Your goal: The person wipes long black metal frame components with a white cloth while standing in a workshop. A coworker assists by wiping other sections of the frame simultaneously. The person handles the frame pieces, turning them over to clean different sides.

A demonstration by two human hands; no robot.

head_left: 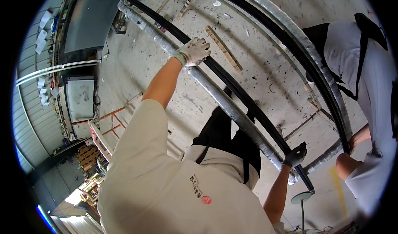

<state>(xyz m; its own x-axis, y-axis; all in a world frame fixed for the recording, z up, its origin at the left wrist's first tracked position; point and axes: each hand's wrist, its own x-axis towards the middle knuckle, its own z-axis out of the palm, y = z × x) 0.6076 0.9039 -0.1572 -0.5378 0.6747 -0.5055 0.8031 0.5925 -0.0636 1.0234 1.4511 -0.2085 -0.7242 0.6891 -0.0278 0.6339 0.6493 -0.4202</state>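
A long black bar (253,105), shaped like a grooved profile, runs diagonally in front of me from far left to near right. My left hand (194,51), in a white work glove, is closed over its upper part. Lower down, my right hand (294,155) wears a dark glove and is closed around the bar near its lower end. Its fingertips are partly hidden. Beside the bar, on my side, lies a tube wrapped in clear plastic film (219,96). It runs roughly parallel, passing under my left wrist and close to my right hand.
Another black bar (286,37) curves along a wrapped rail on the far side. A co-worker (367,88) stands there, one arm at its near end. A wooden strip (224,49) and red metal frames (114,120) stand out against the speckled floor. A round pad (301,197) sits below my right hand.
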